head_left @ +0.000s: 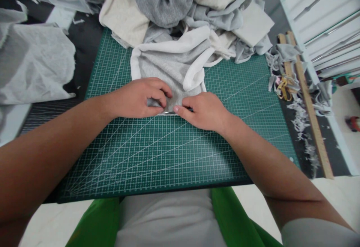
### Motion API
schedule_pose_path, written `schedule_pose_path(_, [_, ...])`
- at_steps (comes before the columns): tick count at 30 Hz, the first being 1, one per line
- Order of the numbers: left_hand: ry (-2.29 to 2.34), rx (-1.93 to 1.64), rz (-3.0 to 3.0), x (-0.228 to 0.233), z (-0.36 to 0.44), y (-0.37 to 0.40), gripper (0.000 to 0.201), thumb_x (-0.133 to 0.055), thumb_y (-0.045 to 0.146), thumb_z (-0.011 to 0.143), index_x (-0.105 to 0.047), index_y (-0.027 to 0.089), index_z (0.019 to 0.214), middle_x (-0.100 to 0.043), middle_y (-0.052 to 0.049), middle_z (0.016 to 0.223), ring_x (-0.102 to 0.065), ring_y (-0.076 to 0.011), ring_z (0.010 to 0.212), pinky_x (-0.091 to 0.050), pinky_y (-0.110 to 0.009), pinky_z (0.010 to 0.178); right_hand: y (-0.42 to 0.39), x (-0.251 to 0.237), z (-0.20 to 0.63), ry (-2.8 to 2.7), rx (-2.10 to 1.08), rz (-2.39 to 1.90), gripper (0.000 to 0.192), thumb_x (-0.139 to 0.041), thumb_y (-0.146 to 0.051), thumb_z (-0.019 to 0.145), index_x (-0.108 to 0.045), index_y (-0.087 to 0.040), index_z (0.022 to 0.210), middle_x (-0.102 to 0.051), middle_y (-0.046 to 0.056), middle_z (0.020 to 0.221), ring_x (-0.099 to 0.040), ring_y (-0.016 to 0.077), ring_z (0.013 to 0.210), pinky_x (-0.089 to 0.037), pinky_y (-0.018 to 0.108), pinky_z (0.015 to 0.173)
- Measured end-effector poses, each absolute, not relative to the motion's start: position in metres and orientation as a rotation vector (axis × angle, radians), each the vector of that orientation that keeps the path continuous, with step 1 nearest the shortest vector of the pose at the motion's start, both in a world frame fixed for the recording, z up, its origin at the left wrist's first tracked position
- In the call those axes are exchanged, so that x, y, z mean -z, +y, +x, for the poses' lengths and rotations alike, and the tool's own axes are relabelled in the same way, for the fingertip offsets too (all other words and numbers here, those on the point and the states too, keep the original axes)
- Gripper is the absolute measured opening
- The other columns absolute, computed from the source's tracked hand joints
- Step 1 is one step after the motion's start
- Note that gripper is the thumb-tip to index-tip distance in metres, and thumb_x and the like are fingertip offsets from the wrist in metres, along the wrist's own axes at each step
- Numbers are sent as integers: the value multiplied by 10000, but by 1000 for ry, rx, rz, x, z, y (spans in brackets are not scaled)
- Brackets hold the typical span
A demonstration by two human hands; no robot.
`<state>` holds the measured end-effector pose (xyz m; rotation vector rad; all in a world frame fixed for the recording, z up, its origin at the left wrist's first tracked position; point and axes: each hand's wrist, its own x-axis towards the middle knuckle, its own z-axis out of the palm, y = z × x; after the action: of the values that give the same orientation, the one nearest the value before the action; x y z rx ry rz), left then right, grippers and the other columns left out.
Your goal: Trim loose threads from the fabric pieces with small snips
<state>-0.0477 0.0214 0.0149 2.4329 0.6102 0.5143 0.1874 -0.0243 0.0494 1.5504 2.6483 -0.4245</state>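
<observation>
Both hands pinched the grey cloth [171,67] on the mat [157,153]: left hand [137,97] clamped on its near edge, right hand [205,110] pressing a thin tool (barely visible). The near edge was underway; the heap [197,6] behind lay untouched.

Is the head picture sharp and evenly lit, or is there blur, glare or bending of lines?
Head view: even soft light, no glare; the left hand, right hand and grey fabric are fairly sharp; the cutting mat edges bow outward, and the corners look softer.

fabric pile [197,3] at back, wooden ruler [309,104] w/ scraps [302,123] right, white cloth [33,63] left
</observation>
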Motion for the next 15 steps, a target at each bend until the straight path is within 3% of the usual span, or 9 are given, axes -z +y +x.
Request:
schedule_pose_path(9, [615,-523,2429,-12,-49,22,93,-650,272,859,-735,233,868,-689,-52,1184,-649,-201,1090,-486,-337,996,-22,-46,183,2636,451,1669,453,-552,-593,903,-744,-215,744,-680,33,670,-566,177,661,-255,305,585])
schedule_pose_path(15, [611,-508,2441,-14,-49,21,101,-636,239,862,-732,212,872,-681,-55,1190,-641,-197,1107,-472,-325,1008,-24,-45,183,2643,413,1693,455,-534,-584,909,-741,-213,747,-683,26,668,-569,170,654,-239,300,583])
